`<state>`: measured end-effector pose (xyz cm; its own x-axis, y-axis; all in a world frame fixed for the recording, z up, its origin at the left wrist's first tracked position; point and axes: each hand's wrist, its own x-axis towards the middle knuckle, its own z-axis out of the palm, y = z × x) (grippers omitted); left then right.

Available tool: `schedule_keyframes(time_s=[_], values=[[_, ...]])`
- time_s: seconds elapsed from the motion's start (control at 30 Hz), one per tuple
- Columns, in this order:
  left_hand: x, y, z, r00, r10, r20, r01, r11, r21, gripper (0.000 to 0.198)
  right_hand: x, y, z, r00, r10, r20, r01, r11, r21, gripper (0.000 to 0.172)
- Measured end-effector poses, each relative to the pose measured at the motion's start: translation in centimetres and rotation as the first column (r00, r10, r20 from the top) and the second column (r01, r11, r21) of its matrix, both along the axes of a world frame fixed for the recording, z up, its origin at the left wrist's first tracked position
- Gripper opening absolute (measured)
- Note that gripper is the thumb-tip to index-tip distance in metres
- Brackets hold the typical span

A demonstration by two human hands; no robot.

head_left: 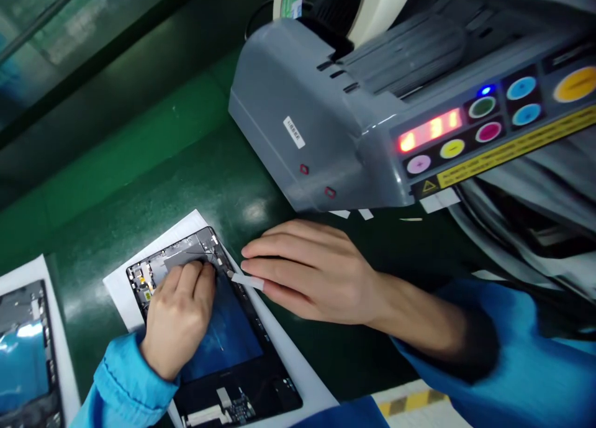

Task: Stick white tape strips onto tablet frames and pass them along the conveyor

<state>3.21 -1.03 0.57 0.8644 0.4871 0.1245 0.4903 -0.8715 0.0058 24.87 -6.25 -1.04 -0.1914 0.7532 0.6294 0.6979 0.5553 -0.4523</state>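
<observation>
An opened tablet (228, 328) lies on a white sheet (298, 369), showing its inner parts and a blue film-like area. My left hand (179, 316) rests on the tablet's upper part, its fingers curled down near a thin dark wire; the fingertips are hidden, so what they grip cannot be made out. To the right, my right hand (316, 273) pinches a short strip of white tape (248, 282) between thumb and fingers. The free end of the strip reaches over the tablet's right edge.
A grey tape dispenser (316, 117) with a lit red display and a tape roll (386, 9) stands at the upper right. Tape scraps (365, 214) lie below it. A second opened tablet (28, 353) is at far left on the green table (139, 186).
</observation>
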Motion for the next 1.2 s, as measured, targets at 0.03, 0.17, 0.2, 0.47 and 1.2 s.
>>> schedule_keyframes(time_s=[0.03,0.17,0.2,0.47,1.2], values=[[0.0,0.0,0.0,1.0,0.002,0.025,-0.002,1.0,-0.01,0.016,0.0,0.0,0.0,1.0,-0.001,0.002,0.001,1.0,0.002,0.012],[0.1,0.4,-0.1,0.988,0.034,0.149,-0.019,0.994,-0.104,0.012,-0.1,-0.1,0.1,1.0,-0.005,0.013,0.005,1.0,0.012,0.012],[0.2,0.5,-0.1,0.985,0.045,0.168,-0.024,0.991,-0.128,0.011,-0.1,-0.1,0.1,1.0,-0.006,0.016,0.006,1.0,0.013,0.012],[0.3,1.1,-0.1,0.921,0.229,0.315,-0.095,0.916,-0.391,0.008,0.0,-0.1,0.1,0.999,-0.003,0.035,0.003,1.0,-0.018,0.012],[-0.2,1.3,-0.1,0.994,-0.022,0.107,0.034,0.993,-0.11,0.012,0.0,-0.3,0.0,1.0,0.007,0.027,-0.006,0.999,-0.038,0.013]])
